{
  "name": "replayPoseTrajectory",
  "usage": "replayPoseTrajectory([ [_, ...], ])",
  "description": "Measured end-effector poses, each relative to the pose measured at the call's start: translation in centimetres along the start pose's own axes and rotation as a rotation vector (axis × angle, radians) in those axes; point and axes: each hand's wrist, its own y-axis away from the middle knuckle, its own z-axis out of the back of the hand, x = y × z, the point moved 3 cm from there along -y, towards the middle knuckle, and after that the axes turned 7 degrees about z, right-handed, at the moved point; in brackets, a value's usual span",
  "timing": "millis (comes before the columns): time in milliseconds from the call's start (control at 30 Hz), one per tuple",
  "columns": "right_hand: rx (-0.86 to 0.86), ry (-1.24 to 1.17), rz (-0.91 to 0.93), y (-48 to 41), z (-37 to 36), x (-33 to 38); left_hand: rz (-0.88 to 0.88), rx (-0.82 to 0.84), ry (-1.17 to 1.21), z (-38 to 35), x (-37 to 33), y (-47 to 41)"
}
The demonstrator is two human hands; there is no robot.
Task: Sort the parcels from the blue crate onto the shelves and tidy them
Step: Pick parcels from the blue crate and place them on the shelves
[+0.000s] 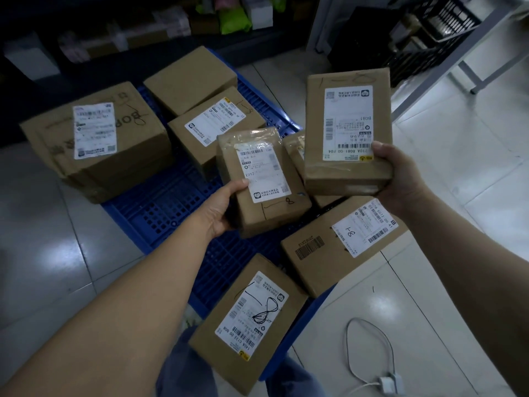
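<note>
Dim shelves point(114, 38) blur behind. Over the blue plastic crate point(160, 207), left hand point(221, 207) grips a small taped cardboard parcel point(263, 181), right hand point(398, 179) a larger cardboard box point(347, 130), both lengthwise away.

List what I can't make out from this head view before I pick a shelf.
1. Dark shelves, head view: too dim and blurred to read bay marks or gaps.
2. Tape-wrapped brown cardboard parcel: mostly hidden behind the small brown parcel in the left hand and the larger brown parcel in the right hand.
3. Blue plastic crate: far edge covered by cardboard boxes.
4. Address print on the white labels: too small.
</note>
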Motion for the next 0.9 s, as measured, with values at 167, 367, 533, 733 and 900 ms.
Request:
replayPoseTrajectory([
  [167,0.083,0.043,0.031,2.5,-1.7,3.9,-0.139,-0.076,-0.055,-0.1,-2.9,6.5],
  [367,0.167,0.069,0.088,5.3,-4.9,10.0,-0.367,-0.155,-0.041,1.1,-6.6,15.8],
  [533,0.291,0.063,0.157,8.4,-10.0,14.1,-0.498,-0.254,-0.002,3.2,-8.2,24.5],
  [733,0.405,0.031,0.212,13.8,-17.9,16.4,-0.602,-0.337,0.046,9.3,-8.2,34.6],
  [900,0.499,0.075,0.263,19.4,-26.3,16.3,-0.689,-0.387,0.054,17.6,-6.2,41.9],
])
